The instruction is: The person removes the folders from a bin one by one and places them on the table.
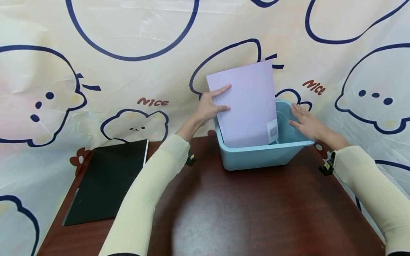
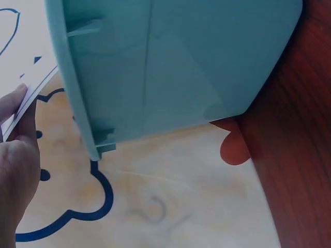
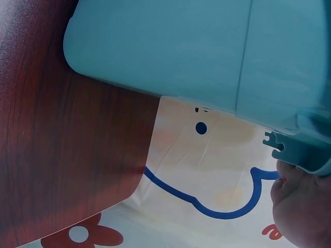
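A light purple folder [image 1: 245, 103] with a small label near its lower right corner leans upright in a blue plastic bin [image 1: 256, 156], its lower end inside. My left hand [image 1: 208, 106] pinches the folder's left edge, with thumb and forefinger across the front. In the left wrist view, the left hand [image 2: 18, 165] has the folder's thin white edge [image 2: 33, 90] between its fingers, beside the bin wall [image 2: 170, 67]. My right hand [image 1: 305, 122] rests at the bin's right rim, fingers fairly straight. The right wrist view has the right hand [image 3: 302, 206] just beneath the rim.
A flat black panel [image 1: 109, 181] with a pale right edge lies at the left of the dark wooden table [image 1: 243, 213]. Behind the bin hangs a cartoon-printed cloth [image 1: 134, 81], close to the table's back edge.
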Demonstrator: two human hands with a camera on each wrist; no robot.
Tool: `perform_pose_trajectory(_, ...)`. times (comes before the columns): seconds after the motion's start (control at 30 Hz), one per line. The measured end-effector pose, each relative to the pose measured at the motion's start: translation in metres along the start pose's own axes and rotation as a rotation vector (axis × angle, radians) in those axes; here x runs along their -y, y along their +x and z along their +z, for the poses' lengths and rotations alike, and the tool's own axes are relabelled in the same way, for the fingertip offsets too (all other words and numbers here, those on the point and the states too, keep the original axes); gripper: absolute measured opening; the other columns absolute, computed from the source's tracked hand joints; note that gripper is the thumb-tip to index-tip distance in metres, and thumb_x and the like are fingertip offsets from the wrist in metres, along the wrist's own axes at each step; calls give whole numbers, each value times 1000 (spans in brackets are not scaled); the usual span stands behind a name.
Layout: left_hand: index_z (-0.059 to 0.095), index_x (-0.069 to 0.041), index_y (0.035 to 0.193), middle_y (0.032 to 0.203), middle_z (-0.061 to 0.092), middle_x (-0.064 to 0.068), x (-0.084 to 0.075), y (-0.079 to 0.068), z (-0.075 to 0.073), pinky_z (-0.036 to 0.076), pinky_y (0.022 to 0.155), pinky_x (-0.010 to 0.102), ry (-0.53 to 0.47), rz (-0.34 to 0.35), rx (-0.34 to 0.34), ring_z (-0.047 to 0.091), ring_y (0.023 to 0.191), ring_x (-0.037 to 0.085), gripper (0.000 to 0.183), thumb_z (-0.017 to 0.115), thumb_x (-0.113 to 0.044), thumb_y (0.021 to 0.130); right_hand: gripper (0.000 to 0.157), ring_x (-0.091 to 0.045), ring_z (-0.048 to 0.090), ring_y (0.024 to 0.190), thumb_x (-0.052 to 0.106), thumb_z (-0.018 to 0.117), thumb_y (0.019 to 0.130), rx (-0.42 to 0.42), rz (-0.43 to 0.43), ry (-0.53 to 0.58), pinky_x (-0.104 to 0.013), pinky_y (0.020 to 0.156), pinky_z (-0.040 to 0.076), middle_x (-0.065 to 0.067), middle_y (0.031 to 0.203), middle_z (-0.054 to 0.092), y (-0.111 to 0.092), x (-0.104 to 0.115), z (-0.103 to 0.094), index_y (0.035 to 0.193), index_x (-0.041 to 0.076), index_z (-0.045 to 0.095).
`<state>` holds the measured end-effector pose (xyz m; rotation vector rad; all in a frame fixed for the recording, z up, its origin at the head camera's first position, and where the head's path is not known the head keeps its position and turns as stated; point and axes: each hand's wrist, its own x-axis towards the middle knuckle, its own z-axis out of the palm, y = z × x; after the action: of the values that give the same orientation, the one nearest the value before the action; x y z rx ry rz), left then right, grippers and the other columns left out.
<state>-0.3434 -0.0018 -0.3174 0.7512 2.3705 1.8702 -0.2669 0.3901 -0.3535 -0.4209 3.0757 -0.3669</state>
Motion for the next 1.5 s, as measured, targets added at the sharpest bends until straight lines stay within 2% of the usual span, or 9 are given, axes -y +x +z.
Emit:
perform_pose_trajectory(0.4, 59, -41, 132, 150, 42, -12, -20, -6, -13, 47, 102, 36, -8, 37, -13, 45, 131, 13, 72, 83, -4, 75, 72, -36, -8, 149, 46, 25, 105, 10, -8, 3, -56, 119, -2, -16, 163, -8, -2, -1, 1, 155, 3, -3)
perform_pose_trajectory(0.67, 57, -42, 134, 152, 38, -12, -32, -9, -22, 48, 101, 37, -16, 40, -20, 45, 132, 14, 74, 83, -5, 76, 72, -36, -8, 149, 48, 24, 105, 11, 2, -8, -57, 118, -1, -13, 163, -8, -4, -2, 0, 156, 6, -4)
perform_pose_trajectory(0.87, 54, -33, 139, 154, 37, -6, -45, -16, -28, 50, 98, 36, -31, 56, -23, 48, 130, 18, 74, 81, -1, 78, 71, -37, -8, 149, 48, 23, 105, 23, 9, -5, -59, 117, 0, -12, 163, -10, -6, 0, 0, 156, 8, -5)
perform_pose_trajectory(0.97, 53, -30, 140, 154, 37, -4, -57, -23, -31, 49, 100, 34, -46, 63, -29, 46, 132, 16, 73, 79, 1, 79, 71, -37, -8, 149, 48, 23, 105, 23, 11, -3, -61, 117, 1, -12, 163, -10, -7, 1, 1, 156, 8, -4)
perform_pose_trajectory(1.13, 54, -30, 139, 151, 42, -8, -69, -30, -39, 43, 105, 28, -72, 82, -64, 43, 134, 9, 73, 79, 1, 78, 70, -37, -7, 149, 46, 23, 105, 16, 14, -5, -60, 117, 0, -12, 163, -10, -6, 3, 1, 156, 8, -4)
perform_pose_trajectory(1.27, 54, -27, 140, 149, 44, -12, -72, -28, -46, 42, 106, 25, -141, 111, -90, 43, 134, 5, 74, 79, 4, 78, 70, -37, -8, 149, 47, 22, 105, 15, 16, -4, -59, 117, -1, -12, 163, -10, -5, 4, 0, 156, 8, -5)
perform_pose_trajectory(1.4, 53, -28, 140, 150, 41, -17, -67, -21, -52, 46, 102, 27, -212, 115, -110, 43, 133, 6, 75, 78, 5, 78, 69, -38, -7, 149, 46, 21, 105, 9, 8, -4, -59, 118, 0, -13, 163, -9, -5, 4, 0, 156, 6, -3)
perform_pose_trajectory(1.5, 53, -29, 140, 150, 41, -18, -62, -15, -56, 47, 100, 27, -227, 119, -128, 43, 133, 6, 76, 79, 4, 77, 68, -37, -7, 149, 45, 20, 106, 6, 2, -5, -58, 118, 1, -14, 163, -8, -4, 5, 0, 156, 4, -2)
